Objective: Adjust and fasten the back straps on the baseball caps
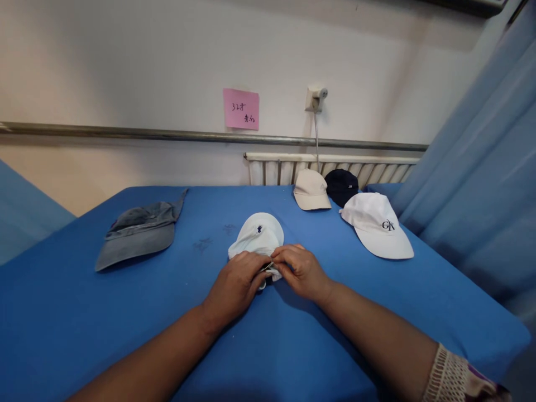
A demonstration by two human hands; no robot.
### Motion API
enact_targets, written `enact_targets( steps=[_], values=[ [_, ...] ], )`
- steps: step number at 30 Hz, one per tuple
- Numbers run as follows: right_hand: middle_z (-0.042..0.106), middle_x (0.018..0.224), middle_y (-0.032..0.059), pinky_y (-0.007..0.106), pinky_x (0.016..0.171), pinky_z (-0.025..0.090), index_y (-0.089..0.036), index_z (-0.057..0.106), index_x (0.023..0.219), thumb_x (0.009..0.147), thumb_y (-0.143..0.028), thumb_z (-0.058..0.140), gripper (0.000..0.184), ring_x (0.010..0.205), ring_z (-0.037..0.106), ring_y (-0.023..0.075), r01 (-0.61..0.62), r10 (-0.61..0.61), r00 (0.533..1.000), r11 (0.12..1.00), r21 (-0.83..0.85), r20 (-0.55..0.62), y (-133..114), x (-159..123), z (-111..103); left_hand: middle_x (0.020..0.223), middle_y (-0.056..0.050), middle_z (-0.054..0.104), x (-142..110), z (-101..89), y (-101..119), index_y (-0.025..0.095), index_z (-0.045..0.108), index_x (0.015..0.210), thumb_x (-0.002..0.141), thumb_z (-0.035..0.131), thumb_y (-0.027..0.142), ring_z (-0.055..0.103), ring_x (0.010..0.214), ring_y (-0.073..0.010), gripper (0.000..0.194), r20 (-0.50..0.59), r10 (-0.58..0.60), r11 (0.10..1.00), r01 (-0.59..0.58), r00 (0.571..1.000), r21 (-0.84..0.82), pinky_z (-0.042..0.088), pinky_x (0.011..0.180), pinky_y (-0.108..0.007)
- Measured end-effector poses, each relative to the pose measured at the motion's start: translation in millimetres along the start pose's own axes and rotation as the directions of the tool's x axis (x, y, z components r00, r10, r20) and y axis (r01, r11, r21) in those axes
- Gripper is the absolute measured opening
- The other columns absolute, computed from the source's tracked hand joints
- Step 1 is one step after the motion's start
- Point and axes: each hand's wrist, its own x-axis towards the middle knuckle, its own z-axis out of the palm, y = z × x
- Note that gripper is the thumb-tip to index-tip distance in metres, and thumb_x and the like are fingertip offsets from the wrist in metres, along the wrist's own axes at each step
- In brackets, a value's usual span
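Note:
A pale cap (260,233) with a small dark emblem lies at the middle of the blue-covered bed, its brim pointing away from me. My left hand (239,279) is closed on the near edge of this cap, around the back strap. Opposite it, my right hand (302,271) pinches at the same strap, thumb against forefinger. A small shiny piece, perhaps the strap's buckle, shows between the two hands. The fingers cover most of the strap.
A grey-blue cap (140,231) lies to the left. Toward the back right are a beige cap (310,187), a dark navy cap (342,185) and a white cap with letters (372,220). Behind the bed (104,324) stand a radiator (268,170) and a wall rail (167,134). A blue curtain (473,167) hangs at the right.

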Motion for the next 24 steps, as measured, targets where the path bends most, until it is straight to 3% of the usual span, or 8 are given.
enact_targets(
  steps=[5,9,19,24],
  values=[
    [0.070,0.101,0.0054,0.033,0.085,0.046,-0.021,0.059,0.093,0.091,-0.013,0.055,0.009,0.095,0.066,0.0169,0.000,0.000,1.000,1.000,0.021,-0.007,-1.8,-1.0,-2.5,0.107,-0.005,0.068,0.7,-0.7,-1.1,0.022,0.059,0.113,0.094,0.052,0.024,0.059,0.098,-0.0214,0.021,0.003,0.024,1.000,-0.024,1.000,0.011,0.042,0.088,-0.037],
    [0.070,0.102,0.0054,0.034,0.086,0.046,-0.021,0.060,0.093,0.092,-0.013,0.054,0.010,0.096,0.066,0.0171,-0.007,0.007,1.000,1.000,0.016,-0.002,-2.1,-1.2,-2.6,0.113,-0.006,0.065,1.4,-0.5,-2.3,0.023,0.060,0.115,0.093,0.053,0.024,0.057,0.105,-0.0222,0.022,-0.055,0.028,0.999,-0.027,0.998,0.022,0.041,0.092,-0.038],
    [0.070,0.102,0.0063,0.035,0.085,0.047,-0.022,0.058,0.092,0.089,-0.013,0.055,0.010,0.096,0.066,0.0181,-0.024,0.024,1.000,1.000,0.015,-0.017,-2.6,-2.3,-3.4,0.111,-0.003,0.068,4.3,-0.6,-0.3,0.023,0.059,0.113,0.093,0.054,0.021,0.057,0.102,-0.0203,0.021,-0.029,0.078,0.997,-0.078,0.997,-0.006,0.038,0.092,-0.037],
    [0.069,0.103,0.0070,0.036,0.087,0.047,-0.021,0.056,0.091,0.088,-0.013,0.054,0.009,0.098,0.065,0.0188,-0.004,0.004,1.000,0.999,0.032,0.014,-7.1,-1.5,-10.0,0.110,-0.004,0.069,2.0,-2.1,-2.4,0.022,0.060,0.114,0.094,0.054,0.024,0.059,0.101,-0.0206,0.021,-0.075,0.102,0.995,-0.101,0.992,0.022,0.038,0.093,-0.038]
  ],
)
